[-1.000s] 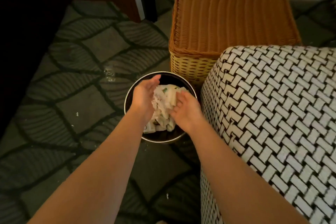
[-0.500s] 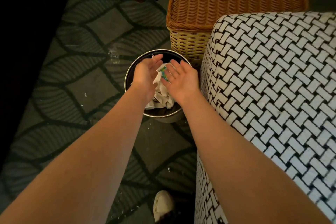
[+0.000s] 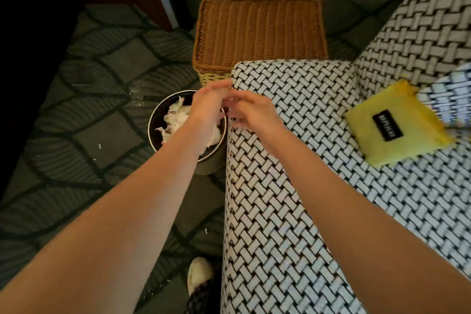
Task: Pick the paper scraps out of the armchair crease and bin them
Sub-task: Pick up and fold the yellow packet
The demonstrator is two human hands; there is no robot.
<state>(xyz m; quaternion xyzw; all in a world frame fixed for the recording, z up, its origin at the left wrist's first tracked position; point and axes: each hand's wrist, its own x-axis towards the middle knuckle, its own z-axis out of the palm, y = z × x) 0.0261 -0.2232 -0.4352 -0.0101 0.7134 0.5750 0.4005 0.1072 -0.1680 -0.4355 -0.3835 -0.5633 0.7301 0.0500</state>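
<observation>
A: What could be spilled here?

B: Small flecks (image 3: 99, 145) are seen on the ribbed, leaf-patterned carpet (image 3: 89, 109). More could be shed if loose bits are let go beyond the thin metal rim of the round bin (image 3: 153, 120), since the light, crumpled paper scraps (image 3: 175, 120) are heaped high inside it.

A: And the hands?

B: The left hand (image 3: 207, 109) is held over the bin's right rim. Its fingertips seem to be met by those of the right hand (image 3: 256, 116), which is held above the edge of the armchair (image 3: 293, 160). Both are blurred, so whether a scrap is pinched cannot be told. Anything dropped there could be snagged on the coarse black-and-white weave.

A: Further right?

B: A soft yellow pad (image 3: 397, 122) with a black label is seen lying on the chair's fabric.
</observation>
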